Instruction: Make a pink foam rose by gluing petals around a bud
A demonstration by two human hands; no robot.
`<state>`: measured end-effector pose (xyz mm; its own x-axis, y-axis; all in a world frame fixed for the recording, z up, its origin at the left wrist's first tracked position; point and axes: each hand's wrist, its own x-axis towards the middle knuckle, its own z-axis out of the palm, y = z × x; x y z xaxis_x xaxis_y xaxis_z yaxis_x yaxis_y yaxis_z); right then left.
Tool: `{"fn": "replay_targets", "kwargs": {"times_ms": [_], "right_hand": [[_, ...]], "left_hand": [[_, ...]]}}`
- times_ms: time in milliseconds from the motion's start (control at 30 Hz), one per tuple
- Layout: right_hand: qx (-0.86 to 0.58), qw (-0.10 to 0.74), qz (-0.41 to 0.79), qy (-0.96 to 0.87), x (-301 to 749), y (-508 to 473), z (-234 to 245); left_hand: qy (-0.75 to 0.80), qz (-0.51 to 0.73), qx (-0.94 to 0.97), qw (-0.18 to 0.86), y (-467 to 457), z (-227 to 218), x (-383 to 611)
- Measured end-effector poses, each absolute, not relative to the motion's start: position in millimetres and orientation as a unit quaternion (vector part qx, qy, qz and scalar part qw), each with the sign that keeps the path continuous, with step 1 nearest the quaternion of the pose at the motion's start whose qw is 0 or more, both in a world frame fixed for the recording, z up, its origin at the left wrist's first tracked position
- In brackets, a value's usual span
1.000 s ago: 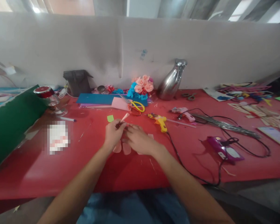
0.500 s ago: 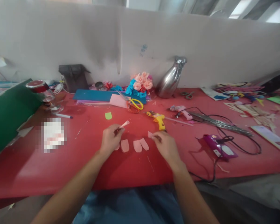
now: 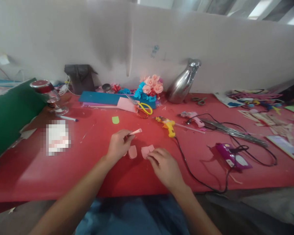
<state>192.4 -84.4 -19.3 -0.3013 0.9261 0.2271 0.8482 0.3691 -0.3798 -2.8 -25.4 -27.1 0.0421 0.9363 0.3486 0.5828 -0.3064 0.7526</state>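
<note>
A pale wall (image 3: pixel 105 39) backs the red counter (image 3: pixel 63 178), and a blurred-out patch (image 3: pixel 57 138) at the left makes whatever lies there unreadable. The phone (image 3: pixel 285 147) at the far right is cut off by the frame edge. The left hand (image 3: pixel 119 143) is closed, pinching a pink roll (image 3: pixel 137 131) between thumb and fingers; the roll's near end is hidden in the grip, its tip pointing right. Just right of that hand lies a petal (image 3: pixel 132 152) (a sliver of another peeks from under the fingers). The right hand (image 3: pixel 164 163) has its fingertips nearly together at the right-hand petals (image 3: pixel 145 151), partly covering them; whether it grips one, I cannot tell.
</note>
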Motion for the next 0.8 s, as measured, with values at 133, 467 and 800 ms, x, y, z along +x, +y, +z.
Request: {"fn": "replay_targets", "kwargs": {"times_ms": [133,467,800], "right_hand": [[-0.543,0.224,0.054,-0.808,187.5,-88.8,-17.3],[-0.542,0.217,0.043,-0.811,180.1,-88.5,-23.8],[-0.544,0.201,0.044,-0.813,181.7,-87.7,-25.3]], "left_hand": [[0.550,0.413,0.693,0.216,-24.9,-28.2,-2.7],[0.552,0.400,0.693,0.233,-23.0,-31.4,-2.0],[0.568,0.388,0.627,0.365,-20.2,-38.1,2.5]]}}
